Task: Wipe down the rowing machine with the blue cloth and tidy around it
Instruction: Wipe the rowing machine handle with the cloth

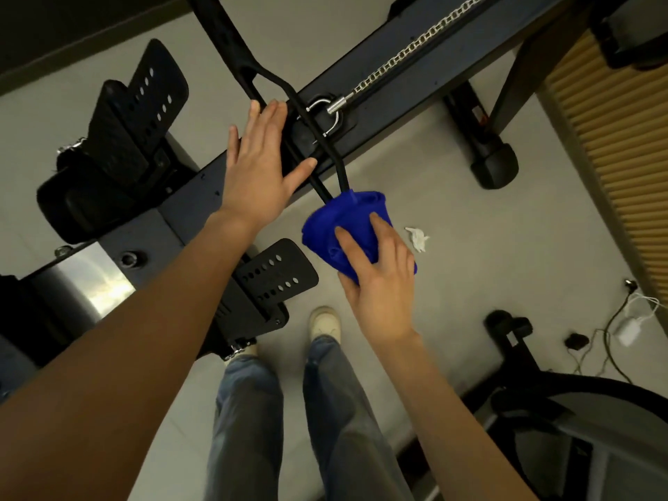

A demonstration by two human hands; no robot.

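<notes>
Right hand (377,273): fingers curled round a bunched blue cloth (336,226), wrapped over the end of the black rowing-machine handle (233,48). Left hand (258,168): fingers straight, spread, flat over the handle's fork.

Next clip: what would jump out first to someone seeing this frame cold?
The bright blue cloth draws the eye at centre, bunched around the near end of the black rowing handle and gripped by the right hand. Just left of it, the left hand lies flat, fingers straight, over the handle's forked middle. A crumpled white scrap sits on the pale floor right of the cloth.
</notes>
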